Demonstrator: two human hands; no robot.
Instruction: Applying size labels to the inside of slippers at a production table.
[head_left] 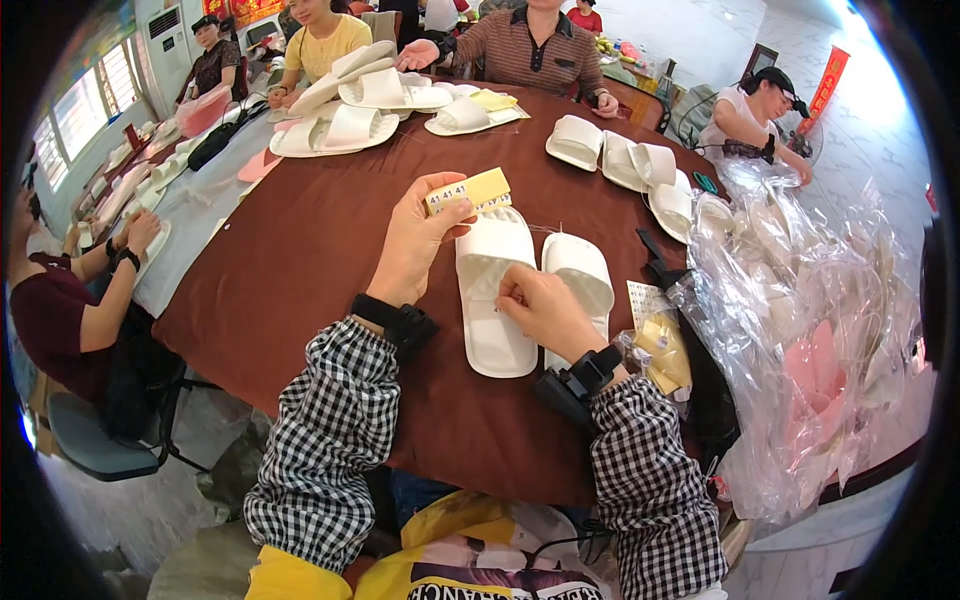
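My left hand (415, 235) pinches a folded sticker sheet (478, 188), yellow on its backing with rows of small white labels, above the toe of a white slide slipper (500, 350). That slipper lies on the brown-covered table, strap toward the far side. Over its insole is my right hand (550, 312), fingers curled into a pinch beside a small dark printed mark. Whatever the fingertips hold, if anything, is too small to make out. A second white slipper (580, 265) lies just right of the first, partly behind my right hand and wrist.
White slippers (340, 130) are piled at the far left, and several more (630, 160) stand far right. Clear plastic bags (790, 330) with slippers crowd the right edge, near a label sheet (645, 300) and yellow paper scraps (662, 350). Other people sit around the table (300, 280).
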